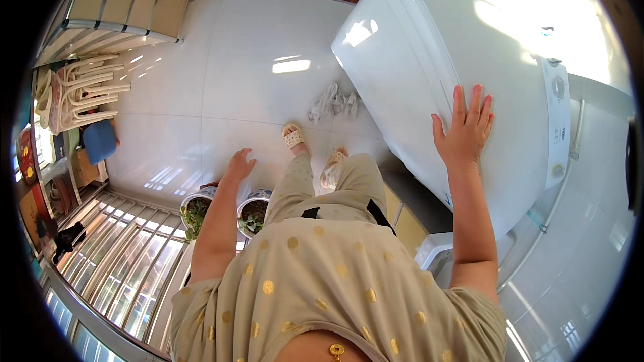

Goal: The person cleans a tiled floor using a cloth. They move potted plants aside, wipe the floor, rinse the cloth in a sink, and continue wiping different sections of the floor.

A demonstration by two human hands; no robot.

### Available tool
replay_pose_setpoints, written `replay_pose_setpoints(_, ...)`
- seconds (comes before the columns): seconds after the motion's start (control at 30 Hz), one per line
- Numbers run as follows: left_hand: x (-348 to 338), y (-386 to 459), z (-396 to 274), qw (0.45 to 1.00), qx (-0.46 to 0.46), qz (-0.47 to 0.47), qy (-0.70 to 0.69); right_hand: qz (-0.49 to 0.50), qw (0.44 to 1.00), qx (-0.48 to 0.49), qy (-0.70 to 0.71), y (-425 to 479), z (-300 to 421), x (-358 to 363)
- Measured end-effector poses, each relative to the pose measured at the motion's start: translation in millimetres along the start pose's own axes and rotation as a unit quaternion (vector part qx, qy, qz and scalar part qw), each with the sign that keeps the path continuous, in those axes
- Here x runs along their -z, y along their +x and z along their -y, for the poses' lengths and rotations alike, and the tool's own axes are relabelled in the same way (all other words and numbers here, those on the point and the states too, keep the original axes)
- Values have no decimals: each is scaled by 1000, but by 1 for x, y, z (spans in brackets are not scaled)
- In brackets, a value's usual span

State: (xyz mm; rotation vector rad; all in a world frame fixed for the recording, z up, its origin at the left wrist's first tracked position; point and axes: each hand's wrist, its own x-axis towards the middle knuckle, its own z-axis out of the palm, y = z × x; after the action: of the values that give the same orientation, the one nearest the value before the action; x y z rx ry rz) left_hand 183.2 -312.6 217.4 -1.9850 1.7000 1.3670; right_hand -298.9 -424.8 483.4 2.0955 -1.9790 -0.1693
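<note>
My right hand point(464, 133) lies palm down with fingers spread over the top of a white washing machine point(402, 95). A control panel point(557, 125) with a round knob runs along the machine's far right edge. To the left, my left hand point(241, 165) hangs in the air with its fingers apart and nothing in them. Two potted plants stand near that forearm: one pot with leafy growth point(196, 215) is partly covered by the arm, and the other point(253, 216) sits beside my leg.
A crumpled plastic bag point(333, 103) rests on the tiled floor point(246, 60) by the machine. Stacked white chairs point(90, 93) and a blue seat point(99, 142) are at the left, below a beige folding unit point(126, 5). Window bars point(123, 261) line the lower left. A pipe point(553, 196) follows the right wall.
</note>
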Motion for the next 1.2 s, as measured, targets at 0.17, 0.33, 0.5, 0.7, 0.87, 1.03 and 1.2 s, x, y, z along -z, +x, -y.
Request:
replay_pose_setpoints(0.17,26,23,20,993,47,-68,-82,-23,1000,7,-2,7,2,-2)
replay_pose_setpoints(0.33,47,49,36,986,69,-96,-113,-22,1000,11,-4,14,6,1)
replay_pose_setpoints(0.5,34,42,54,985,78,-87,-129,-10,1000,9,0,14,9,3)
replay_pose_setpoints(0.7,-28,-3,99,972,122,-45,-197,-15,1000,18,-2,10,8,5)
replay_pose_setpoints(0.87,-48,-45,123,948,202,-51,-242,-26,999,17,-16,9,5,1)
replay_pose_setpoints(1.03,-27,-59,133,934,191,-88,-289,-16,999,16,-23,11,8,4)
replay_pose_setpoints(1.2,-1,-73,119,915,162,-146,-340,-9,1000,20,-18,11,9,4)
